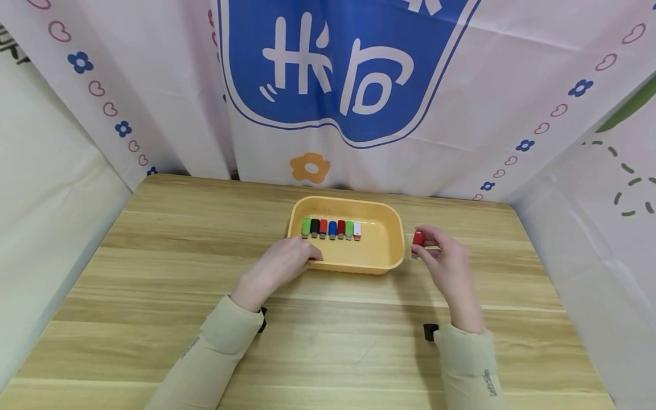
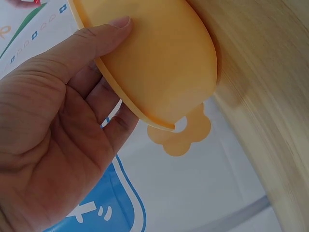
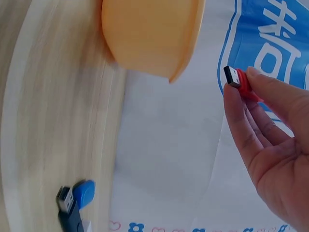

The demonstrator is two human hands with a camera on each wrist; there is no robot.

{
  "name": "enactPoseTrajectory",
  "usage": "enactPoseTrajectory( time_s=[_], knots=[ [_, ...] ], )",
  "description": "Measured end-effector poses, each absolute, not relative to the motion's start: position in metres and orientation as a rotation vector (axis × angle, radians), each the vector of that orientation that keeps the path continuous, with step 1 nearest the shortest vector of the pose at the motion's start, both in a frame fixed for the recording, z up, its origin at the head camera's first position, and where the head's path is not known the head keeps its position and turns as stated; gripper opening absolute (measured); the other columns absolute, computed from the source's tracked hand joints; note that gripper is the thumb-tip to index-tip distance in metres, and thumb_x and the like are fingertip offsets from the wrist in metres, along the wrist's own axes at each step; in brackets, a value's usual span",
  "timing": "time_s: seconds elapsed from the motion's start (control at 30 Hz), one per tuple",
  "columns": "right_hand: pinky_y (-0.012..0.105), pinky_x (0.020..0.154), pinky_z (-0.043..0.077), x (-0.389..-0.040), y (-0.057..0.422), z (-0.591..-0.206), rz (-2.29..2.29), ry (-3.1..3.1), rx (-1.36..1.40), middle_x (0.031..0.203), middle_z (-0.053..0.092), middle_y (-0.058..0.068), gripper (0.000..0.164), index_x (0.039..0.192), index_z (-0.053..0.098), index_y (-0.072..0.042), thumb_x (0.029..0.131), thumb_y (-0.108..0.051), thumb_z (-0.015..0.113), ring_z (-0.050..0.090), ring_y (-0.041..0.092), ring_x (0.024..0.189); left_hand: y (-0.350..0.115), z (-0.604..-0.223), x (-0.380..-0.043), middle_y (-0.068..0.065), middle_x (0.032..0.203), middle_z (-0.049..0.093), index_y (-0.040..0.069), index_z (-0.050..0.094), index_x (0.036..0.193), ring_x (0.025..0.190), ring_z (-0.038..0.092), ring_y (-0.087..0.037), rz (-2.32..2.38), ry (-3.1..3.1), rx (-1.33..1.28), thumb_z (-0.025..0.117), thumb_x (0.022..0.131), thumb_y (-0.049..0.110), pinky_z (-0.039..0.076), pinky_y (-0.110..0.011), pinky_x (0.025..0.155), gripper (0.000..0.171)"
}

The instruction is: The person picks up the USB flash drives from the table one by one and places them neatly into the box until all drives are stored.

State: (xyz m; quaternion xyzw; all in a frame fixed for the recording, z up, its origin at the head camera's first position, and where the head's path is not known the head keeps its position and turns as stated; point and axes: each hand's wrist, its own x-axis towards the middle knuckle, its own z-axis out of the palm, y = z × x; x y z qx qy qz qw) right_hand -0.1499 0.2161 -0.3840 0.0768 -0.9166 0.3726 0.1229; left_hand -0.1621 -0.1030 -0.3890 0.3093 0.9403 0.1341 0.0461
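Red plastic USB stick with a silver metal plug: off the desk, just beyond the right end of the tray, in the right hand. That hand has its thumb and fingertips closed on the red body in a pinch; plug bare, pointing down and toward the person in the head view.

Shallow yellow rounded-corner tray: on the desk, left of the held stick. The left hand grips its near wall by the left corner, thumb flat on the outer face, fingers curled over the rim to the inside.

In the tray, 7 sticks side by side in 1 row, plugs toward the person. Left to right: bright green stick, black stick, red-bodied stick, blue stick, dark red stick, 2nd green stick, white stick with a red end. Bare tray floor right of the row.

Right wrist view: a blue rounded stick and a black stick with exposed plug lie touching or nearly so on the desk; a white bit beside them is cut off by the frame edge.

Desk: pale wood-grain top. Behind it, a white cloth backdrop with a blue emblem and 1 orange flower.
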Motion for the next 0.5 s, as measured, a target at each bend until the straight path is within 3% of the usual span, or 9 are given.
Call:
enactPoseTrajectory(
  time_s=[0.5],
  knots=[
    [0.036, 0.078, 0.061, -0.168, 0.191, -0.377, 1.113, -2.695, 0.38, 0.106, 0.072, 0.019, 0.032, 0.12, 0.065, 0.003, 0.088, 0.001, 0.071, 0.072, 0.031, 0.097, -0.104, -0.389, -0.162, 0.002, 0.087, 0.075, 0.015, 0.077, 0.088, 0.075, 0.062, -0.01, 0.416, 2.864, 0.939, 0.071, 0.087, -0.002, 0.056, -0.031, 0.069, 0.018]
  ],
)
